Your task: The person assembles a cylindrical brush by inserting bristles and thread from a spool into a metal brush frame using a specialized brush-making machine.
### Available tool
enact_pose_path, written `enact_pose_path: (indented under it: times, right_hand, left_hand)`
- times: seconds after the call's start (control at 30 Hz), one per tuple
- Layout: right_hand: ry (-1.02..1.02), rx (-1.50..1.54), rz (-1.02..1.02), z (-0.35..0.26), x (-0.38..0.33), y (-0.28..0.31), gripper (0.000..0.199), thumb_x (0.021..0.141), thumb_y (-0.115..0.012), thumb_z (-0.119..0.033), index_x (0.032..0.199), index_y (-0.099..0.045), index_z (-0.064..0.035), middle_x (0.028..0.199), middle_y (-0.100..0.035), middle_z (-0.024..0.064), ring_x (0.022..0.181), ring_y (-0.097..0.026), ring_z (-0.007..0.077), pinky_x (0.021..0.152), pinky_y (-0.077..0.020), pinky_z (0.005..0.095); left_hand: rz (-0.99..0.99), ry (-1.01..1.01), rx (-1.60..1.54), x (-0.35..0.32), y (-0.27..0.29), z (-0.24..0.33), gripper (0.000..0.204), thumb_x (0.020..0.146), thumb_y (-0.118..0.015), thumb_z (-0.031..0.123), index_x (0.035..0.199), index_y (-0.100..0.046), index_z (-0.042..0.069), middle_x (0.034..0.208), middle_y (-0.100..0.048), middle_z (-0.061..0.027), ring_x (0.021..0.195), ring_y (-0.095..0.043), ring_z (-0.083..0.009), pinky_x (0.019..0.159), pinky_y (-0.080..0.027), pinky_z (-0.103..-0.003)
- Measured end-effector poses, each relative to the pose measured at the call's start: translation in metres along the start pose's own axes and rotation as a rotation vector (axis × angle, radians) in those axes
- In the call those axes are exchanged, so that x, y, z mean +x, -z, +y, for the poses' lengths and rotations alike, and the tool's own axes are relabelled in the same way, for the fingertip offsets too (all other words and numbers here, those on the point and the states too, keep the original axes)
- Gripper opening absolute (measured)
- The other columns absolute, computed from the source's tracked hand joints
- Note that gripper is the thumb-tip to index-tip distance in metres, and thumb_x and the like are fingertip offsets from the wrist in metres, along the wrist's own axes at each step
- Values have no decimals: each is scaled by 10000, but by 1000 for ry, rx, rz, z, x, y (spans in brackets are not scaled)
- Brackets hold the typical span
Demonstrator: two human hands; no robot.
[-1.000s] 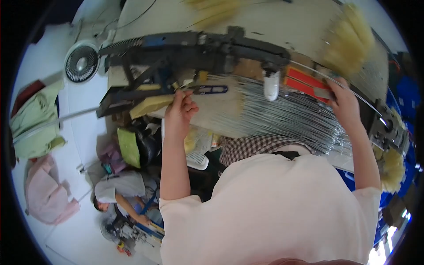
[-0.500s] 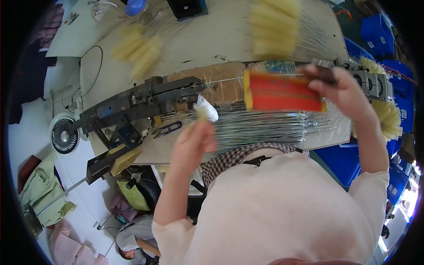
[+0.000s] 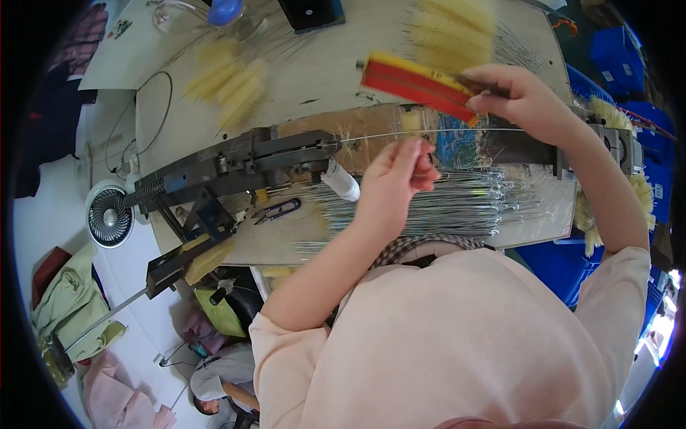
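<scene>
My right hand [image 3: 525, 100] grips a red flat tool with a yellow edge [image 3: 418, 84], held tilted above the bench. My left hand [image 3: 396, 179] pinches a thin wire [image 3: 457, 131] that runs from the dark metal machine [image 3: 243, 161] toward a block at the right. Under my left hand lies a pile of straight silver wires [image 3: 457, 204]. A white spool [image 3: 341, 180] stands just left of that hand.
Yellow bristle brushes [image 3: 229, 79] lie on the bench at the back, more [image 3: 457, 25] beyond the red tool. Blue-handled scissors [image 3: 279, 209] rest near the machine. A small fan [image 3: 108, 214] sits at the left. Blue crates [image 3: 618, 50] stand at the right. Another person [image 3: 218, 379] is low down.
My head has turned, so the bench sits lower and more central. My left hand rose from the wire pile to the single wire. My right hand lifted the red tool higher.
</scene>
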State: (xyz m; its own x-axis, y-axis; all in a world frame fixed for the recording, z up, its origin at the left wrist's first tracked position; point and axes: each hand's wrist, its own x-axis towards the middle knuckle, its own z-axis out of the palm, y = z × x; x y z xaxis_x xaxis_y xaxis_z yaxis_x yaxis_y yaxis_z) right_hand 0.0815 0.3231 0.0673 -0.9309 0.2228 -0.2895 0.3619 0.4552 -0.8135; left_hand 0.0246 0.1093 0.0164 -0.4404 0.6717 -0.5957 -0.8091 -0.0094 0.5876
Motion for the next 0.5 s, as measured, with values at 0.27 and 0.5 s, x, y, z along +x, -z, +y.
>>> enact_pose_path:
  times: [0.27,0.5]
  right_hand:
    - [154,-242,-312,-20,11,4,357,735,-592,9,1092,-583,20,903,-562,79,868,-537,189,776,-417,265]
    - [-301,182,-190,-15,7,-17,314,862,-596,-184,1091,-587,31,934,-644,54,887,-545,91,823,-421,237]
  left_hand:
    - [-25,82,-55,-16,26,24,277,927,-504,282,936,-554,10,666,-491,5,603,-520,-111,555,-438,-213]
    - [-67,234,164,-17,24,36,466,925,-446,428,1074,-517,-8,829,-593,-58,771,-609,-172,659,-495,-250]
